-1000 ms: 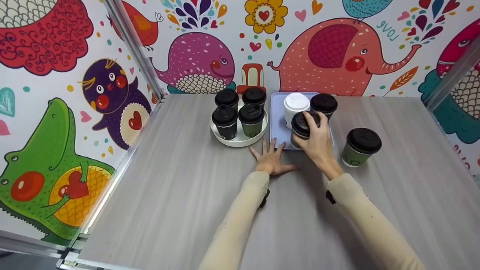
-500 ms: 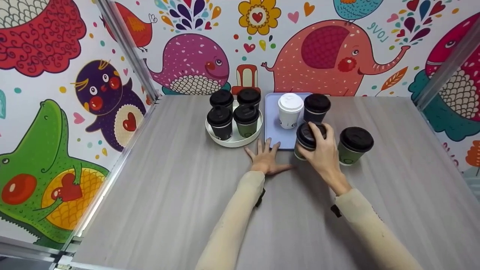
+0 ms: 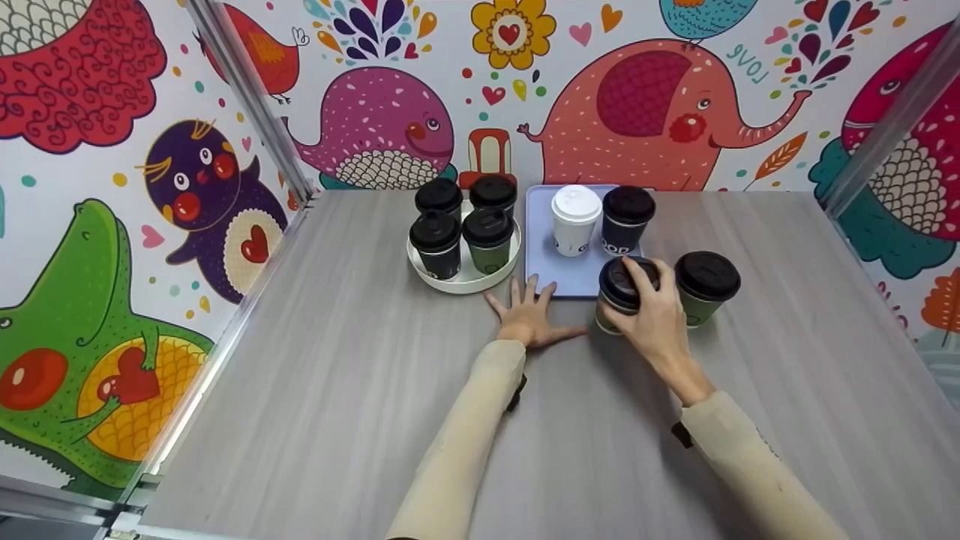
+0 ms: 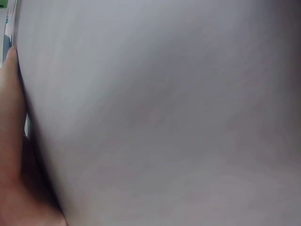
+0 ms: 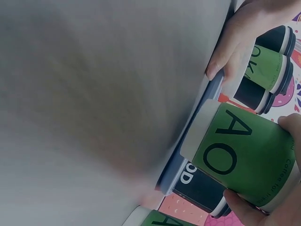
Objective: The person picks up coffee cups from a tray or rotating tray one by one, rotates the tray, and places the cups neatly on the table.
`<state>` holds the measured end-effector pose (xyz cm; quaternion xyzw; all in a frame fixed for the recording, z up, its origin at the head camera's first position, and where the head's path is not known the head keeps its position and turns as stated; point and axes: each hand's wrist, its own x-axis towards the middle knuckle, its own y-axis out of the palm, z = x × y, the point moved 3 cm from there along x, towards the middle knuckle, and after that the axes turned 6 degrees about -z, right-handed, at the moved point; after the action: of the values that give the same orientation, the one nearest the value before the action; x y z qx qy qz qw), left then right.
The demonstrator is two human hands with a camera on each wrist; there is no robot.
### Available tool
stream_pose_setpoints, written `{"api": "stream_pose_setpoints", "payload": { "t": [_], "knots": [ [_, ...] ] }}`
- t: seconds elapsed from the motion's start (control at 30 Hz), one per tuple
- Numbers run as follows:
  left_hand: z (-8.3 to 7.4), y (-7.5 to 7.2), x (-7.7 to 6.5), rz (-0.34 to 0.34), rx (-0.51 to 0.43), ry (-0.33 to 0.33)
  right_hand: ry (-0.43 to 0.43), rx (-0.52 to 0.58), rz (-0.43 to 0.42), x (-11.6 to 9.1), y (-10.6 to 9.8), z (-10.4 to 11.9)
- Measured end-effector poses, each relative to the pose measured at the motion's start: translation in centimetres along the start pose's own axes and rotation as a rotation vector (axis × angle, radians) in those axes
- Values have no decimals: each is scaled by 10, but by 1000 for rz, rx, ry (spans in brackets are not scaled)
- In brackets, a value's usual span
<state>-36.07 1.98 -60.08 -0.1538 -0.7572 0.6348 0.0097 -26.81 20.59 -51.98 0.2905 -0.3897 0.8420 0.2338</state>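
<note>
My right hand (image 3: pixel 660 322) grips a green paper coffee cup (image 5: pixel 244 150) by its upper part, fingers over the black lid (image 3: pixel 613 283). The cup is upright, just in front of the lilac tray's (image 3: pixel 551 276) right front corner. Whether its base touches the table cannot be told. A second green coffee cup (image 3: pixel 705 289) with a black lid stands close to its right. On the tray are a white cup (image 3: pixel 574 225) and a black cup (image 3: pixel 627 221). My left hand (image 3: pixel 527 321) rests on the table with fingers spread, fingertips near the tray's front edge.
A round white tray (image 3: pixel 469 286) left of the lilac one holds several black-lidded cups (image 3: pixel 439 251). Behind both trays rises a printed wall (image 3: pixel 495 97), with another (image 3: pixel 67 247) along the left. The grey tabletop (image 3: pixel 330 360) extends in front and to both sides.
The right hand has brought the green cup from over the lilac tray toward me and slightly right, off its front edge. The left hand stays in place; the head view has shifted slightly.
</note>
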Motion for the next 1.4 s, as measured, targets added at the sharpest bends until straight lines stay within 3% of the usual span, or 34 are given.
{"api": "stream_pose_setpoints", "payload": {
  "t": [1.07,1.4],
  "knots": [
    [1,-2,-2,10,-38,2,29,-33,1,-20,-20,-14],
    [1,-1,-2,4,-32,8,-8,-25,-34,-24,-26,-13]
  ]
}}
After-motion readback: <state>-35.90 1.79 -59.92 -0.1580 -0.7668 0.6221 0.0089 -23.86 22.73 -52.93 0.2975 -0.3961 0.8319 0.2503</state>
